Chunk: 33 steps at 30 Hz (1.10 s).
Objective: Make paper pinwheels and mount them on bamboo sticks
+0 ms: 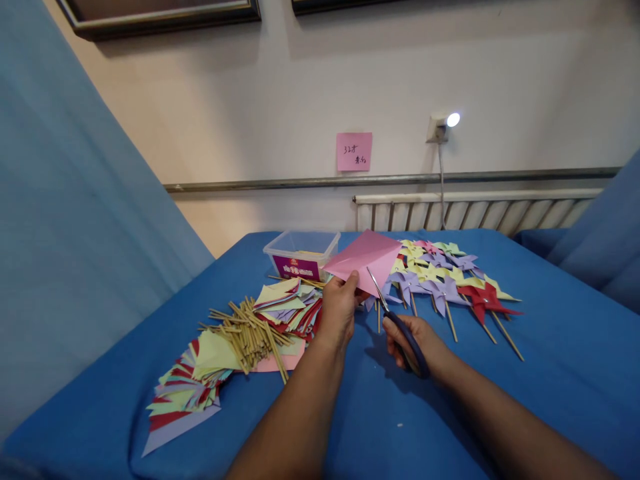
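Note:
A square sheet of pink paper (367, 253) is pinched at its near left edge by my left hand (340, 300), raised over the table. My right hand (413, 337) grips the dark-handled scissors (400, 327), fingers wrapped round the loops. The scissors' blades point up and away, meeting the sheet at its near corner. Whether the blades are parted is hard to make out. Left of my left hand lie a pile of thin wooden sticks (247, 333) and fanned stacks of coloured paper (187, 383).
Finished paper pinwheels (443, 290) on sticks lie at the right rear of the blue-covered table (380, 427). A clear plastic box (303, 250) with a purple label stands at the back. Behind are a radiator (475, 210), a wall pipe and a pink note (354, 151).

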Each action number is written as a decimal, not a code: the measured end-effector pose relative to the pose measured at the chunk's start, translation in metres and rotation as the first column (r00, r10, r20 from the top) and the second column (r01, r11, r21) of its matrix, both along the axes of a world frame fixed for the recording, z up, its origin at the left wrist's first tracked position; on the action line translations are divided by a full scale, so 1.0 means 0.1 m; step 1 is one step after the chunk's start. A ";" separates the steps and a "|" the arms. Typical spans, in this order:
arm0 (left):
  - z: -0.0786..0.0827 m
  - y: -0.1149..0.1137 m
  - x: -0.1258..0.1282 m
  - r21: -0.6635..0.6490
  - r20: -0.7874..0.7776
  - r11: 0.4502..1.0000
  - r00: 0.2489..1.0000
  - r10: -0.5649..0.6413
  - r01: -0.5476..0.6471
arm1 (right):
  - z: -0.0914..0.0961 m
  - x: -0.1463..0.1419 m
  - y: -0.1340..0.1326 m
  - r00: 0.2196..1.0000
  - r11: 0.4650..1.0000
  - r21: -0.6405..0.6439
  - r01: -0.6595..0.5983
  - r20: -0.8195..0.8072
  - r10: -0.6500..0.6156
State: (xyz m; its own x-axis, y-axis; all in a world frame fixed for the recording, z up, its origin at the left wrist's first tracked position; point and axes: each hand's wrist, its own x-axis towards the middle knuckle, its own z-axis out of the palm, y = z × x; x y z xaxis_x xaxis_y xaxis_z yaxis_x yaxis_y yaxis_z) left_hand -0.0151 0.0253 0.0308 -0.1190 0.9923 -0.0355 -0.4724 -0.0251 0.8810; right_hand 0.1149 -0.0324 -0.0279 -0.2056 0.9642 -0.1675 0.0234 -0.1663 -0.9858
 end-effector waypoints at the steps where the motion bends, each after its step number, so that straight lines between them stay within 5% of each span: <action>1: 0.00 0.00 0.00 0.001 -0.003 1.000 1.000 -0.002 0.002 | 0.00 0.00 0.00 1.000 1.000 -0.002 0.006 0.002 -0.006; 21: -0.01 -0.01 0.04 0.001 0.025 1.000 1.000 0.002 -0.002 | 0.12 0.01 -0.05 1.000 0.999 0.040 -0.001 0.023 0.000; 33: 0.00 -0.02 0.04 0.006 0.010 1.000 1.000 -0.004 0.003 | 0.01 0.01 -0.02 1.000 0.999 0.052 0.012 0.002 -0.013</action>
State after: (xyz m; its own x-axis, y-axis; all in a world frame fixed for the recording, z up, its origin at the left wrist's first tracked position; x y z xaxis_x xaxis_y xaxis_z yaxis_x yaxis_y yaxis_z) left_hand -0.0108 0.0231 0.0309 -0.1152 0.9929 -0.0311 -0.4811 -0.0284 0.8762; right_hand 0.1163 -0.0348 -0.0265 -0.1931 0.9741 -0.1178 0.0244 -0.1153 -0.9930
